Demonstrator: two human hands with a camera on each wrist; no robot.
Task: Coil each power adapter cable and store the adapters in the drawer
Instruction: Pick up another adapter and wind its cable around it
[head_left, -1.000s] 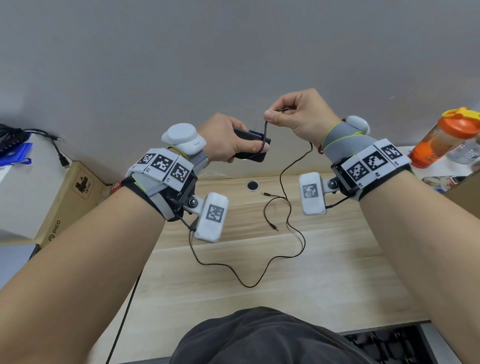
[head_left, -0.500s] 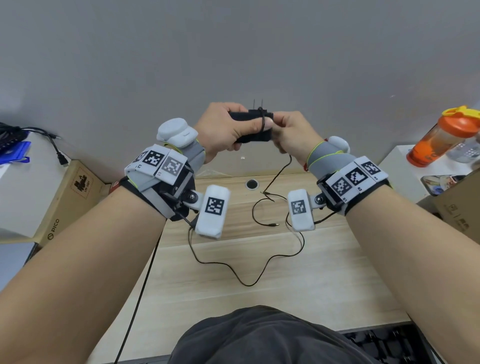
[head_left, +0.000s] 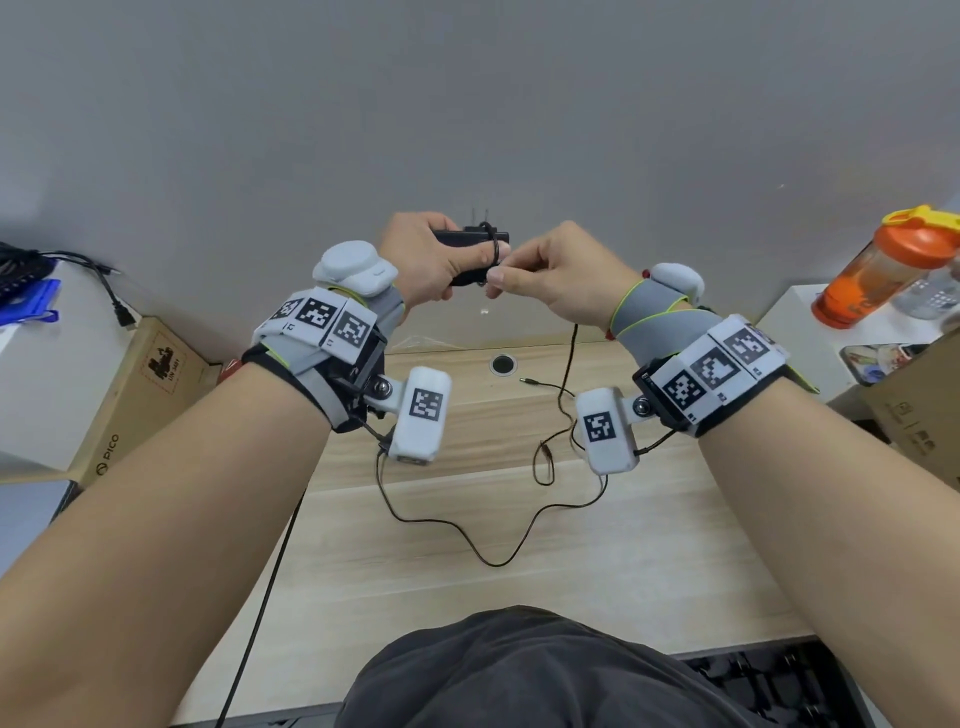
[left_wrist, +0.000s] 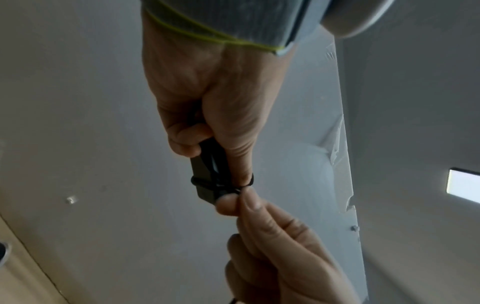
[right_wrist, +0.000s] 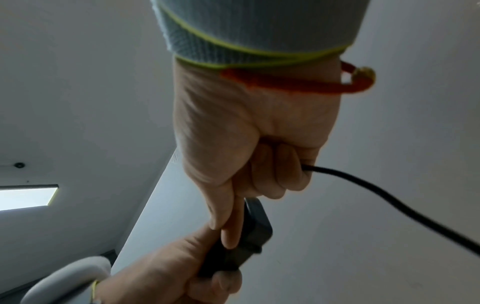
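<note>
Two hands worked above the desk (head_left: 649, 561): the left hand (head_left: 426, 260) gripped the power adapter (head_left: 470, 240), the right hand (head_left: 561, 275) pinched its cable (head_left: 569, 358) just beside it. Slack trailing onto the desk could snag, loosening the wraps.

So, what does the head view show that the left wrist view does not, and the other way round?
Only the head view shows the wooden desk, the loose cable trailing over it to its plug tip, the orange bottle and the cardboard box.

Only the left wrist view shows the ceiling light and, close up, the cable turns wound round the adapter.

Both show the left hand gripping the black adapter and the right hand pinching the cable beside it.
</note>
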